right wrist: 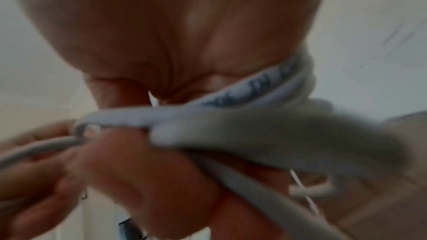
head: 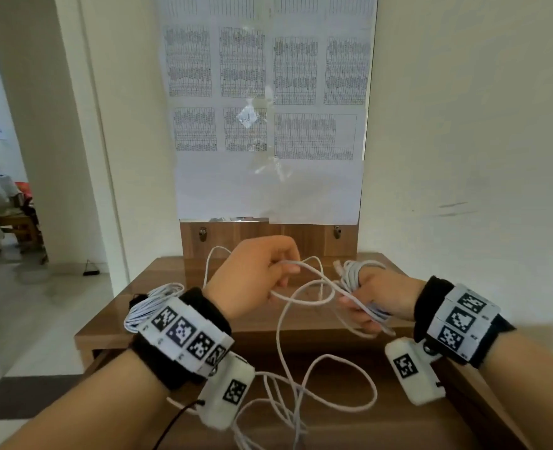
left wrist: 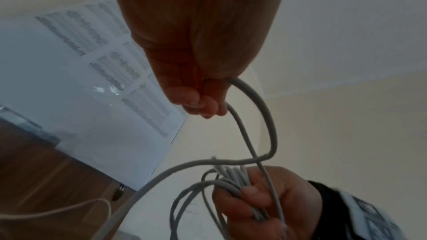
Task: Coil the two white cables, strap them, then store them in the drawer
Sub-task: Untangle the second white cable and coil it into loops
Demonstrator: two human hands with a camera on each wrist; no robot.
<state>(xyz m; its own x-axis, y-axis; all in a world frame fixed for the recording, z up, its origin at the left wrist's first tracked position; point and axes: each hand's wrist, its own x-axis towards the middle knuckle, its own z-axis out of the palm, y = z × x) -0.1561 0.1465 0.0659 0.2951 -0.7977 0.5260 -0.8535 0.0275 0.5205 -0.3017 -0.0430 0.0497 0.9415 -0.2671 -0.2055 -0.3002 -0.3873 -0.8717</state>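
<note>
White cable (head: 304,300) half-coiled, mid-air; 2nd coil (head: 151,303) on desk.

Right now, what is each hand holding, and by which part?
Both hold one white cable. The right hand grips its coiled loops. The left hand pinches the loose strand leading to that coil.
</note>
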